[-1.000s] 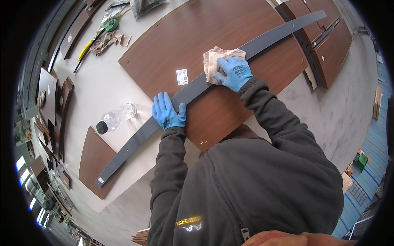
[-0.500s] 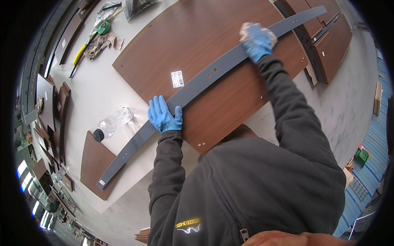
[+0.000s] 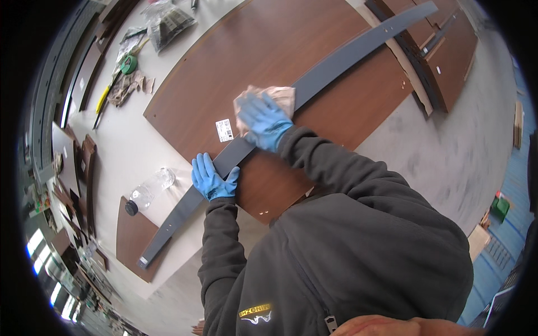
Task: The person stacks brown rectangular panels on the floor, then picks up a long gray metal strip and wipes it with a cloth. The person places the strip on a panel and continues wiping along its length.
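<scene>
A long, curved grey strip (image 3: 332, 71) lies diagonally over a large brown wood-grain panel (image 3: 193, 92) with a white label (image 3: 225, 130). My left hand (image 3: 212, 178), in a blue glove, rests on the strip near its lower-left part, fingers stretched and thumb apart. Farther along, my right hand (image 3: 263, 120), gloved too, presses a pale pinkish cloth (image 3: 284, 99) onto the strip beside the label. The cloth covers part of the strip, and the palm hides some of the cloth.
Left of my left hand, a clear bottle with a black cap (image 3: 150, 190) lies near a smaller brown panel (image 3: 128, 232). At upper left are a green tape roll (image 3: 128, 64), a yellow-handled tool (image 3: 102, 99) and a plastic bag (image 3: 166, 23). More brown panels (image 3: 454, 70) lie at upper right.
My right hand has slid the cloth down-left along the strip, from its upper right part to near the label. My left hand stays on the strip.
</scene>
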Tool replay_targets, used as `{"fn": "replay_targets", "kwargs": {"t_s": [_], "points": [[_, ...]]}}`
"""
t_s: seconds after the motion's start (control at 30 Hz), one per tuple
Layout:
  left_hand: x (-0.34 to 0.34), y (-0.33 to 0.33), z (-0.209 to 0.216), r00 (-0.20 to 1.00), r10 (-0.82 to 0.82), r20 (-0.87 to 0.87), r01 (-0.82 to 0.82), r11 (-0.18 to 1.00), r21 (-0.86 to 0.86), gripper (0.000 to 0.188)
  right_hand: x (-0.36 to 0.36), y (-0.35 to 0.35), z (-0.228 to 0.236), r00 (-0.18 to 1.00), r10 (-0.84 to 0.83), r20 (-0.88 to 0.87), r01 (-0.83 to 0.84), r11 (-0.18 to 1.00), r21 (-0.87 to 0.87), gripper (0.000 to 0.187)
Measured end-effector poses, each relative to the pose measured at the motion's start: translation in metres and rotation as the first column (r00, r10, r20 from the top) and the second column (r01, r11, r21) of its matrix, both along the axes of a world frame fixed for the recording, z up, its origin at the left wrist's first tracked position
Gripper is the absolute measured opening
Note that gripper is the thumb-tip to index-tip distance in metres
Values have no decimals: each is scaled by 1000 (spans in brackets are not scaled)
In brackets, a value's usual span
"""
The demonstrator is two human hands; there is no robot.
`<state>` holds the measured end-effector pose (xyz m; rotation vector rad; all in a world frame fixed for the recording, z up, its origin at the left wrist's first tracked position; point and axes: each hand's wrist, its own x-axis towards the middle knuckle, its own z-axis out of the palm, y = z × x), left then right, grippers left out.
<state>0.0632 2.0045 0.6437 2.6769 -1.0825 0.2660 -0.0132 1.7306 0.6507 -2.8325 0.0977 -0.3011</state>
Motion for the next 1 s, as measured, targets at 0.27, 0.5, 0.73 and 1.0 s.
{"fn": "replay_targets", "kwargs": {"t_s": [0.27,0.5,0.73,1.0], "points": [[17,12,24,991,-21,-130,46,981,188,98,7,-32,12,997,73,7,-73,996,45,69],[29,90,47,997,-67,-38,74,968,239,97,17,29,32,977,189,101,-200,974,110,51],[48,147,-3,993,-11,-115,41,965,259,97,10,-65,10,1000,-20,13,22,990,-139,48],[41,152,-5,988,7,-153,29,972,235,92,-53,-351,28,823,-566,-42,496,754,-431,30]]}}
